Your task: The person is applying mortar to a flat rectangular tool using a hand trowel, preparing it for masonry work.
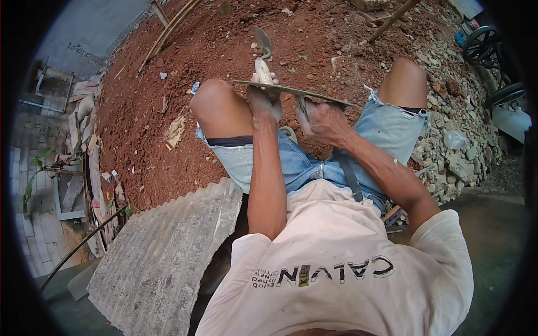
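My left hand (264,103) is closed round the pale, mortar-smeared handle of a pointing trowel (262,40), whose metal blade points away from me. Just right of it, my right hand (324,119) grips a flat plastering trowel (302,93) from underneath. That tool's thin plate is seen almost edge-on and crosses over both hands, partly hiding the left palm and fingers. The plate's left end lies close against my left hand; whether the fingers also touch it I cannot tell. Both tools are held between my bent knees, above red soil (213,151).
A grey corrugated sheet (168,257) leans at my lower left. Broken rubble (448,134) is heaped on the right, near a black wheel (483,46). Thin poles (168,33) lie on the soil at the far left; another stick (392,21) slants at the far right.
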Demonstrator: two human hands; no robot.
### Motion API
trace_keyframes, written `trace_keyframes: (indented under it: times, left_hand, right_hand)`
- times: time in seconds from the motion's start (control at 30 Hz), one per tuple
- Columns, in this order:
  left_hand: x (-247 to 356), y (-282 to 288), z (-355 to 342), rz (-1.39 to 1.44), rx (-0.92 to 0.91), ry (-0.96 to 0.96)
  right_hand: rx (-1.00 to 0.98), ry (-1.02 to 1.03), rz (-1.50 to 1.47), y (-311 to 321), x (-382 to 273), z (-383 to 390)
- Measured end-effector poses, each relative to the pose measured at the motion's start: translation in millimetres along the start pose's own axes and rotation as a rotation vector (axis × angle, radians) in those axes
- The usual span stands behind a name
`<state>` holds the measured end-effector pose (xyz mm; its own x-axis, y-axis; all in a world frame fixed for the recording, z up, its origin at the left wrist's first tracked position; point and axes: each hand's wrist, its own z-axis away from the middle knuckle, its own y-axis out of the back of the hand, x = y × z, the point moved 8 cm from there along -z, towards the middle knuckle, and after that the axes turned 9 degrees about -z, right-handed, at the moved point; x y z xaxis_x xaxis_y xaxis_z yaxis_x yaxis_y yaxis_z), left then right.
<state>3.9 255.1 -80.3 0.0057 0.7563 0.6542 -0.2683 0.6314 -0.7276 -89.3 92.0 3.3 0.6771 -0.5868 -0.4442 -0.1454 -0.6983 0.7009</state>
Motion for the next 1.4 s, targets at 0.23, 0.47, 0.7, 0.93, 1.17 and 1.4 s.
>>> trace_keyframes:
  times: [0.23,0.47,0.7,0.93,1.17,1.4]
  left_hand:
    - [6,-8,1,-0.436,-0.003,-0.08]
    - [-18,18,-26,-0.9,0.109,-0.134]
    - [-1,56,-47,-1.203,0.122,-0.384]
    - [28,40,-12,-1.431,0.406,-0.228]
    - [28,82,-41,-1.365,0.422,-0.131]
    - [7,75,-24,-0.763,0.35,0.168]
  right_hand:
    - [-0.102,-0.46,-0.088,1,50,-24]
    - [0.068,-0.198,-0.039,48,43,2]
    - [-0.244,-0.219,0.103,32,20,21]
    - [-0.209,-0.27,0.22,40,40,19]
    - [-0.197,-0.123,0.018,38,18,28]
    - [-0.251,-0.07,0.073,28,21,43]
